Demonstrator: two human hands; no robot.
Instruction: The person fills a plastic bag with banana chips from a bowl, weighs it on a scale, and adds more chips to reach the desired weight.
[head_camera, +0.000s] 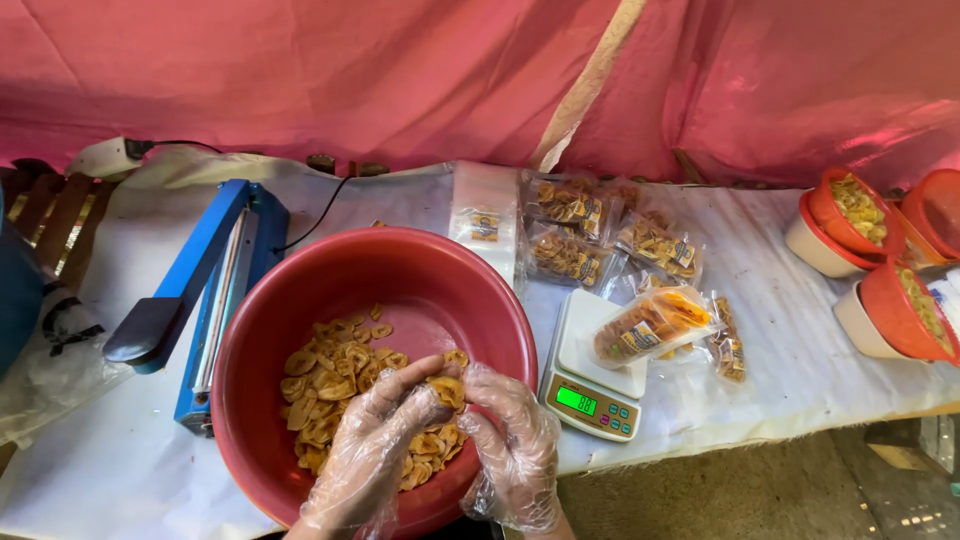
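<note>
Both my hands wear thin clear plastic gloves and reach into a big red bowl (290, 310) half filled with yellow-brown chips (330, 385). My left hand (365, 455) pinches a few chips (446, 388) between thumb and fingers above the pile. My right hand (512, 445) is cupped close beside it at the bowl's near right rim, its fingers curled toward the same chips. To the right, a small white kitchen scale (590, 375) with a lit green display carries a filled clear bag of chips (650, 325).
A blue heat sealer (215, 285) lies left of the bowl, its cord running to the back. Several sealed chip bags (580, 235) and empty clear bags (482, 215) lie behind the scale. Red-lidded tubs of chips (865, 235) stand far right. Pink cloth hangs behind.
</note>
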